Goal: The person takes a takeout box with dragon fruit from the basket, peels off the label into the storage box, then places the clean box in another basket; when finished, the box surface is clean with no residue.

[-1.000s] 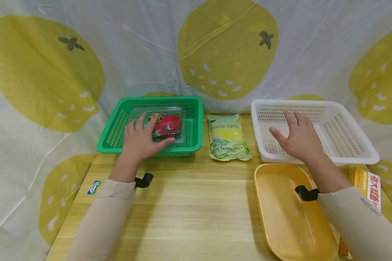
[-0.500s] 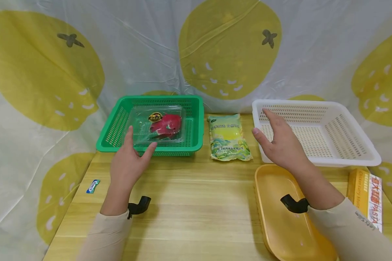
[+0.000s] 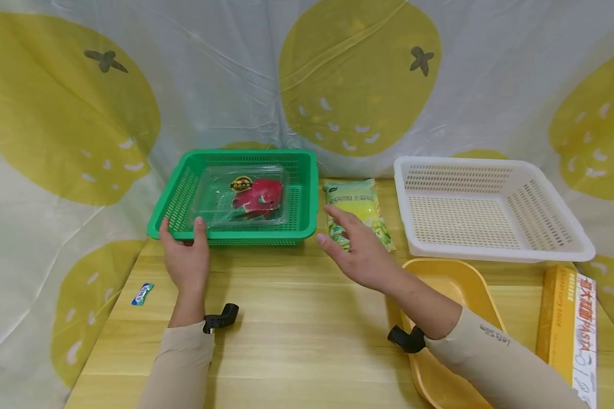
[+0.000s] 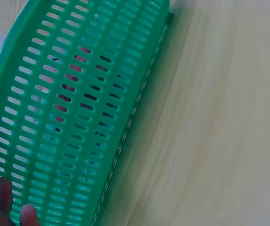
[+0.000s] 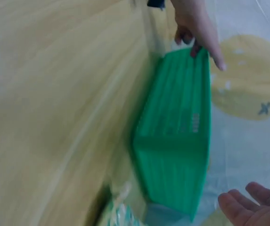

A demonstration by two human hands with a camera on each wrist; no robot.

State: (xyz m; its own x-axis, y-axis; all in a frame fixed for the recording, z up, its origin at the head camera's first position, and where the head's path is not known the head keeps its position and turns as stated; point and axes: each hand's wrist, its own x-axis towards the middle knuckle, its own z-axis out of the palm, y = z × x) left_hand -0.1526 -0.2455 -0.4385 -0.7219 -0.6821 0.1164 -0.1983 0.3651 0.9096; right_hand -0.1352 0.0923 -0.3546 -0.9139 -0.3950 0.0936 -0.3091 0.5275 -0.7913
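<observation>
My left hand grips the front left rim of the green plastic basket, with fingertips over the edge. In the left wrist view, its fingers lie against the slotted outer wall. Inside the basket rests a clear lidded plastic box with something red and green in it and a black-and-gold label. My right hand hovers with spread fingers beside the basket's right end, holding nothing. It partly covers a yellow-green printed bag on the table.
A white slotted basket stands at the back right. In front of it is an orange tray, partly under my right arm. A pasta box lies at the right edge, a small blue-green packet at the left. A lemon-print curtain hangs behind.
My right hand has swung left from over the white basket to the printed bag. My left hand has drawn back from above the clear box and taken hold of the green basket's rim.
</observation>
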